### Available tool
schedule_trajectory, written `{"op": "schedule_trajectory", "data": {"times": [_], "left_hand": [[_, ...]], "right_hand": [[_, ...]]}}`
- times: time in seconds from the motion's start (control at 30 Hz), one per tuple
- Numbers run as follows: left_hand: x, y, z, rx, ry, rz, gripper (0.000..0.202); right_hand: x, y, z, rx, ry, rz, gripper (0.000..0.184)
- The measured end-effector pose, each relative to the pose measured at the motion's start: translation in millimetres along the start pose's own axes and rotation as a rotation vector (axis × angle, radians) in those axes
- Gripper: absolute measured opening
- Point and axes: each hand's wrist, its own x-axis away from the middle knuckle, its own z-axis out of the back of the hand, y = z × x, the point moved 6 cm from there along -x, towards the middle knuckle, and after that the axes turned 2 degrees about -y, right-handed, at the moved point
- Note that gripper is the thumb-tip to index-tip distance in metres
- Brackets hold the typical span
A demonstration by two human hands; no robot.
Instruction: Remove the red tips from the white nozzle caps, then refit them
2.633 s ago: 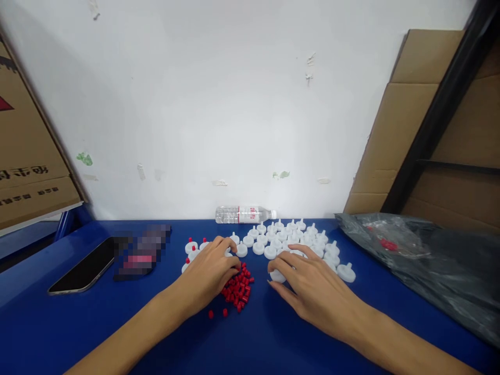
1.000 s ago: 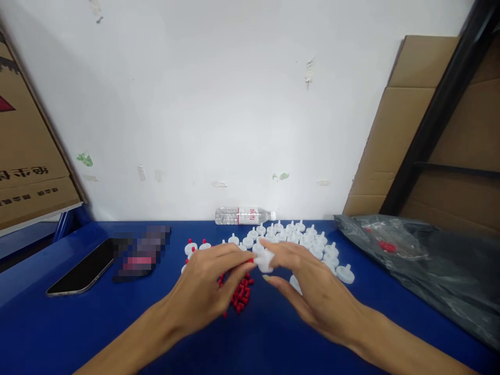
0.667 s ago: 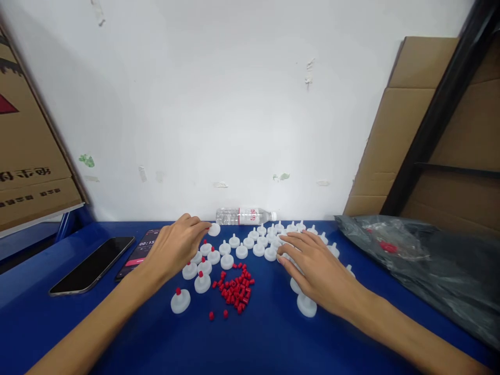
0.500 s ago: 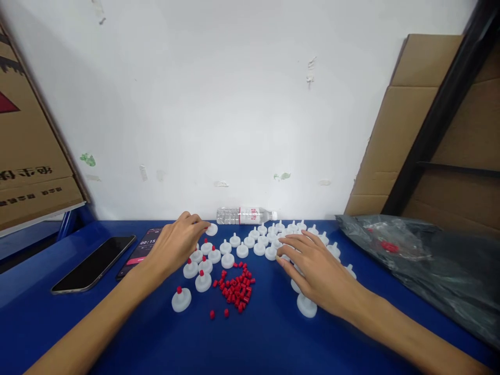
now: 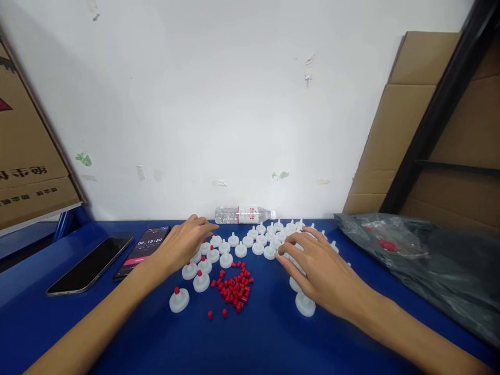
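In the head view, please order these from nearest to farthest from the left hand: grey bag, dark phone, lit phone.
From the left hand:
1. Lit phone: just left.
2. Dark phone: farther left, past the first.
3. Grey bag: far right side.

Left hand (image 5: 185, 244), right hand (image 5: 316, 265), red caps (image 5: 236, 288) between, white pieces (image 5: 258, 248)

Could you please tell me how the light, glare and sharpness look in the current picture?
In the head view, the white wall is brightest around its middle; the blue table carries a pale sheen at left; the red caps look fairly crisp; the packed white pieces partly blend together.
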Motion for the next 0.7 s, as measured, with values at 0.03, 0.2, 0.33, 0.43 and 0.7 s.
{"op": "schedule_trajectory", "data": {"times": [0.03,0.2,0.33,0.43,0.7], "left_hand": [[0,2,2.8,0.003,0.008,0.007,0.043],[2,14,7.7,0.033,0.030,0.004,0.034],[3,19,2.8,0.078,0.023,-0.007,0.036],[4,18,1.7,0.118,0.015,-0.003,0.040],[8,17,3.4,0.204,-0.027,0.033,0.044]], "right_hand": [[0,0,1,0.010,-0.020,-0.007,0.029],[7,8,2,0.073,-0.159,-0.122,0.041],[14,2,-1,0.114,-0.261,-0.106,0.043],[15,-6,-4,0.126,-0.349,-0.085,0.042],[29,-6,-6,0.032,-0.509,-0.110,0.028]]}}
